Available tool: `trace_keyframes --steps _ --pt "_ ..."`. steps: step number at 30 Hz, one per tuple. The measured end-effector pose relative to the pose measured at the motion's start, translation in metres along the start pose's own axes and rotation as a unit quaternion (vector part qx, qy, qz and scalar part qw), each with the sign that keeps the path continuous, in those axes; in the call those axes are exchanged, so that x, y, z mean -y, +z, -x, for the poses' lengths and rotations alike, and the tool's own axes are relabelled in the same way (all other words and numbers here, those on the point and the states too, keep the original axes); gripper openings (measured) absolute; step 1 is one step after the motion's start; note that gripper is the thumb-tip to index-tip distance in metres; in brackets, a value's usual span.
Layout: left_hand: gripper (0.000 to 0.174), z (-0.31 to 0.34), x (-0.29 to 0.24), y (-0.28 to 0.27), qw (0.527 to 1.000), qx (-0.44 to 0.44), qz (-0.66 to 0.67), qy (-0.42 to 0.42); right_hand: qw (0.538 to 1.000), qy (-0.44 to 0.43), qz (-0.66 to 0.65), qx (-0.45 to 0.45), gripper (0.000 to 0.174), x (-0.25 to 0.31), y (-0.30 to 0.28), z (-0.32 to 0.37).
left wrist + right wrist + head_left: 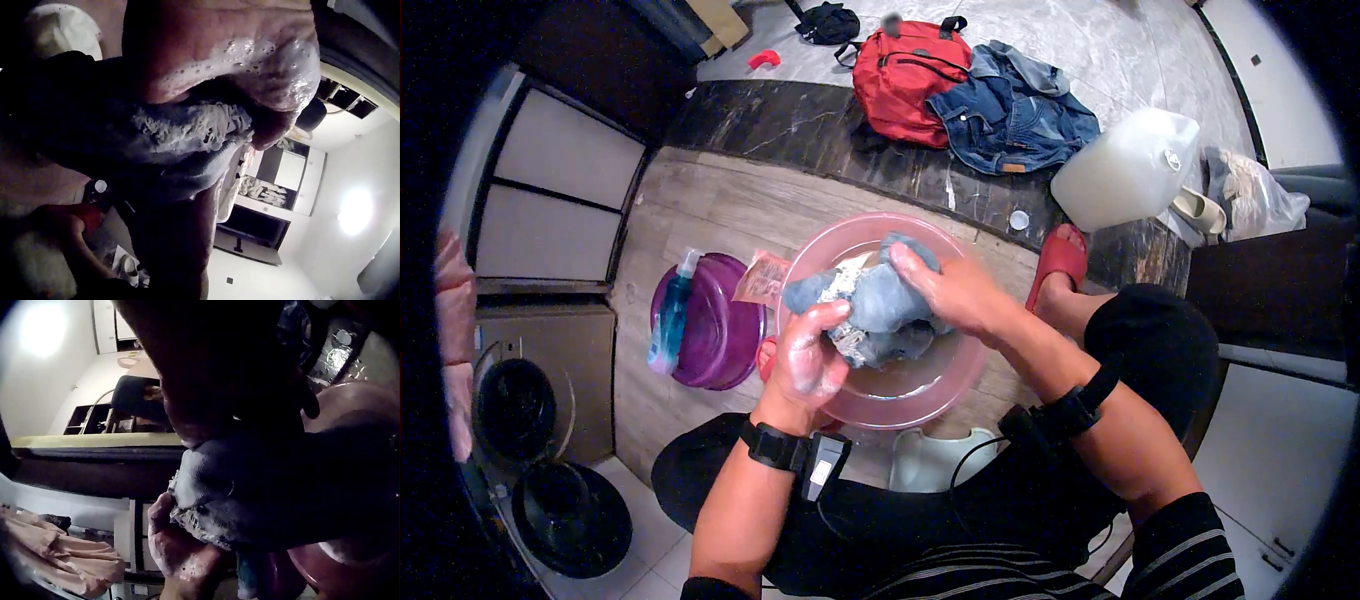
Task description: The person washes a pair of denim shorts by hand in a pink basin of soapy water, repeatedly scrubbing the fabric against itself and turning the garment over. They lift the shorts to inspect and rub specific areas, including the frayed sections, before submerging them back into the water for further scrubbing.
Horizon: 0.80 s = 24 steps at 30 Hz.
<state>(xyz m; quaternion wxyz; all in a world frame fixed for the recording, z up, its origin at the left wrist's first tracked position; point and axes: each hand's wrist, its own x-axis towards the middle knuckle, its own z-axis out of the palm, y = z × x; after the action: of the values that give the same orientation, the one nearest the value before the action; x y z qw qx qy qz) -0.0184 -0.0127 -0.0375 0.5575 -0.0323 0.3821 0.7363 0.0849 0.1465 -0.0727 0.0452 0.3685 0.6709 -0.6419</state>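
A wet, light-blue denim garment [890, 300] with a frayed white edge is bunched up over a pink basin [800, 250] holding cloudy water. My left hand [810, 360], coated in suds, grips the garment's near left side by the frayed edge. On the far right side my right hand [945, 290] holds the same cloth, thumb lying over the top. Foam shows thickly on the left palm in the left wrist view, right beside the fraying [194, 128]. The right wrist view shows the sudsy left hand [181, 550] across the cloth; the right fingers are mostly in shadow there.
Left of the basin, a purple basin [735, 330] holds a bottle of blue liquid [672, 315]. A pink packet [762, 277] lies between the basins. Beyond are a red backpack [905, 80], a denim jacket [1015, 110] and a large white jug [1125, 165]. A pale stool [935, 460] stands close in front.
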Motion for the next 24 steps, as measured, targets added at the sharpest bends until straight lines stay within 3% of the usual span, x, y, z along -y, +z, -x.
trace_keyframes --steps 1,4,6,9,13,16,19,20,22,24 --pt "0.033 -0.001 0.0 -0.001 1.0 -0.008 -0.001 0.004 0.997 0.066 -0.002 0.031 0.043 -0.001 0.001 0.001" --pt "0.028 -0.004 0.001 -0.006 0.999 -0.033 -0.007 0.016 0.975 -0.008 -0.181 0.129 0.037 0.001 0.005 0.012" --pt "0.026 -0.006 0.002 -0.006 0.998 -0.056 -0.01 0.023 0.979 -0.024 -0.182 0.086 0.032 0.007 0.003 0.012" --pt "0.025 -0.01 0.006 -0.003 0.986 -0.098 -0.12 0.065 0.98 -0.046 -0.191 0.029 0.026 0.004 0.004 0.006" --pt "0.028 -0.007 0.01 0.005 0.986 -0.103 -0.131 -0.016 0.962 -0.045 -0.269 -0.015 0.02 -0.003 0.008 -0.004" --pt "0.03 -0.005 0.01 0.009 0.983 -0.098 -0.142 -0.069 0.975 -0.043 -0.217 -0.028 0.022 -0.002 0.006 -0.005" --pt "0.029 -0.015 0.019 0.003 0.984 -0.117 -0.129 0.015 0.985 -0.102 -0.127 -0.048 0.025 -0.002 0.016 -0.004" --pt "0.028 -0.019 0.021 0.001 0.984 -0.125 -0.114 0.049 0.992 -0.078 -0.036 -0.092 0.043 -0.003 0.024 0.0" --pt "0.031 -0.022 0.017 0.007 0.975 -0.161 -0.145 0.056 0.988 -0.15 -0.018 -0.043 0.043 0.008 0.038 0.019" --pt "0.035 -0.027 0.023 0.007 0.969 -0.193 -0.15 0.044 0.978 -0.19 0.033 -0.08 0.041 0.017 0.051 0.031"
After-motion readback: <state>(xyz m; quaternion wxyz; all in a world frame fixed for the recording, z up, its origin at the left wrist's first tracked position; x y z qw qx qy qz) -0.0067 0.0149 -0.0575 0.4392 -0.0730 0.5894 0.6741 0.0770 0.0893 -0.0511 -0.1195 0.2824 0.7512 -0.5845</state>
